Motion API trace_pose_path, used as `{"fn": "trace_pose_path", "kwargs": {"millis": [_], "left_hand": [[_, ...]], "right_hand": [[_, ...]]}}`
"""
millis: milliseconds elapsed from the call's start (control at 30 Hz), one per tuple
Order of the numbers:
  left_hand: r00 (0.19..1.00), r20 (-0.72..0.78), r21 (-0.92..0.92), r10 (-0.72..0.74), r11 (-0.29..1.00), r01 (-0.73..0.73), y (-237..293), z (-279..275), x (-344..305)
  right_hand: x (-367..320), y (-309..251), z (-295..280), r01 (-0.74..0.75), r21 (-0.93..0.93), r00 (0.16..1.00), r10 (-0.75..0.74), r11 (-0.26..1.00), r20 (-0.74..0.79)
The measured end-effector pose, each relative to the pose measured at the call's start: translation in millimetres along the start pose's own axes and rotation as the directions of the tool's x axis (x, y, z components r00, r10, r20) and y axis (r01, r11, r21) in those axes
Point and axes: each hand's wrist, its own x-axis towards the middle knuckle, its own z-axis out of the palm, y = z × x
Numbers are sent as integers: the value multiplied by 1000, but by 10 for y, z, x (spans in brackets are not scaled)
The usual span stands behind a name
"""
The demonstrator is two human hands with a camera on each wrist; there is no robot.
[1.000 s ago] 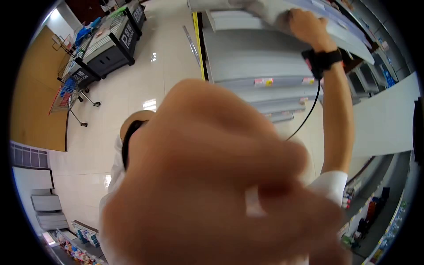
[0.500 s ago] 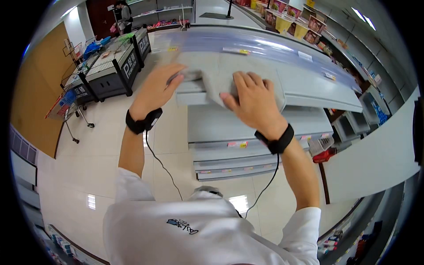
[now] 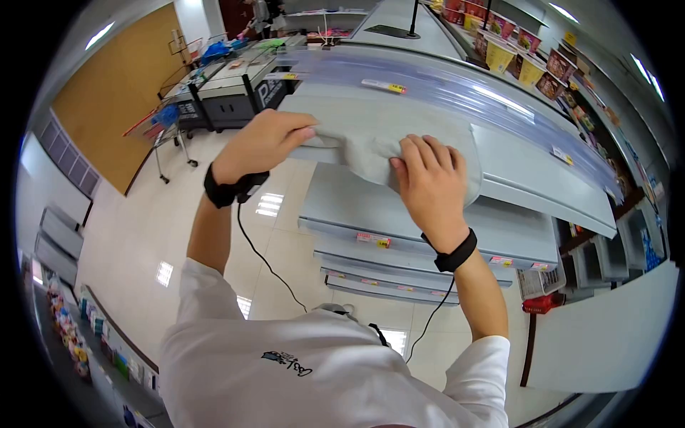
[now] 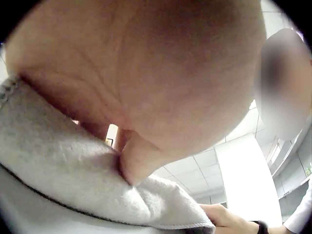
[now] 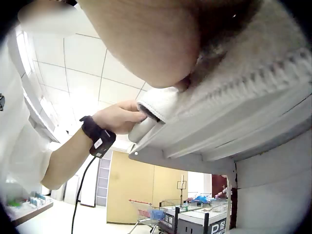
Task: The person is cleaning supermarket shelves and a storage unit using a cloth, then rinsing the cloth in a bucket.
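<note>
A grey cloth (image 3: 399, 118) with a stitched edge lies over the top shelf board and hangs in folds past its front edge. My left hand (image 3: 267, 143) pinches the cloth's left end between thumb and fingers; in the left wrist view the thumb (image 4: 141, 158) presses into the fabric. To the right, my right hand (image 3: 434, 182) rests on the cloth with its fingers laid forward and close together, and a crumple of cloth stands beside its thumb. In the right wrist view the cloth's stitched edge (image 5: 263, 78) runs along the shelf lip under that hand.
A clear plastic strip with price tags (image 3: 385, 87) runs along the shelf behind the cloth. Lower shelves (image 3: 421, 217) step out below. Several paper cups (image 3: 499, 53) stand at the back right. A shopping cart (image 3: 168, 135) is at the left. A cable (image 3: 267, 264) hangs from my left wrist.
A second ago my left hand was raised close before the head camera; it came down and took the cloth's left end. My right hand stays on the cloth, its fingers now straighter.
</note>
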Motion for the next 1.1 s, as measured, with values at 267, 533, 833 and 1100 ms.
{"fn": "trace_pose_path", "kwargs": {"millis": [267,533,833,1100], "left_hand": [[955,-203,153,216,970,-187,910,973,443],[855,-421,429,303,897,-106,1734,1741,973],[867,-459,329,193,944,-37,1415,1553,835],[847,-509,368,153,928,54,442,1019,220]], "right_hand": [[-525,894,-654,-66,-52,998,67,996,17],[-901,1525,-1043,-149,-52,989,149,988,0],[-677,1082,-712,-179,-170,984,176,969,-34],[-151,163,-81,-95,-70,993,90,993,-72]]}}
